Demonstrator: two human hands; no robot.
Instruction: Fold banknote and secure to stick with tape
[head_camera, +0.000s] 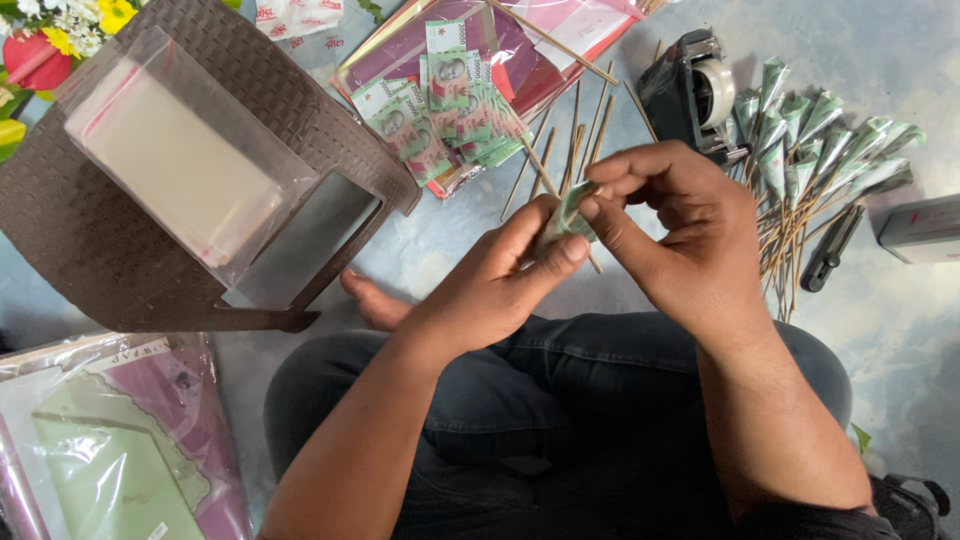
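On the floor, left of the note pile: a brown woven stool (120, 230) lies with a pack of clear plastic sleeves (175, 165) on it; below it, bagged pink and green paper sheets (110, 450).

Note pile: loose green banknotes (440, 110) fanned on a pink wrapper sheet (540, 50), the landmark for the rest.

Bare sticks: thin wooden skewers (570, 150) just right of the note pile, some crossing it.

Left hand: left hand (500, 280), below and right of the note pile, thumb and fingers pinching the lower end of a folded banknote (568, 212).

Right hand: right hand (680, 230), touching the left, fingertips clamped on the same note's upper end.

Hands together: both closed on 1 note, over the lap.

Step in hand: by the look of it, rolling the note into a cone around a stick.

Next move calls for: probably a tight twist and tape from the black tape dispenser (695, 95), further right of the note pile.

Finished pieces: green note cones on sticks (820, 150), far right of the note pile, well apart from it.
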